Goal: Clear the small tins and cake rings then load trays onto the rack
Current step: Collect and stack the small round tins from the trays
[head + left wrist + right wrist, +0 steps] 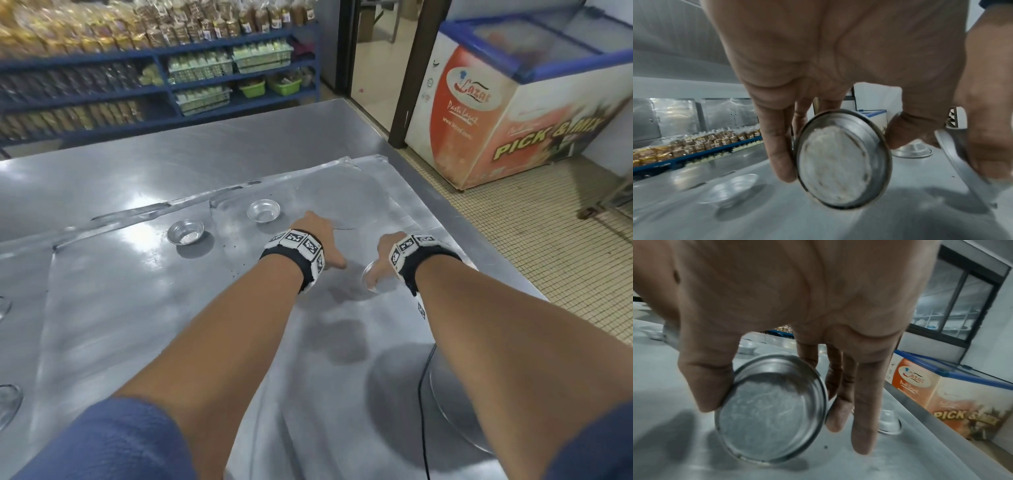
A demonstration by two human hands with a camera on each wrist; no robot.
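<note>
My left hand (pixel 319 236) hangs over the middle of a flat metal tray (pixel 137 308) and pinches a small round tin (pixel 840 162) between thumb and fingers; the tin is tilted on edge and has white residue inside. Beside it, my right hand (pixel 383 253) grips a second small tin (pixel 770 408), bare inside, by its rim just above the tray. Two more small tins (pixel 263 210) (pixel 186 232) stand upright on the trays farther back. A wide metal ring (pixel 455 407) lies at the near right, partly hidden by my right forearm.
The trays lie on a steel table (pixel 171 164). Further tins (pixel 8 401) show at the left edge. Another tin (pixel 890 423) sits behind my right fingers. Blue shelving (pixel 154 85) with packaged goods stands beyond; a chest freezer (pixel 513 102) stands on the tiled floor, right.
</note>
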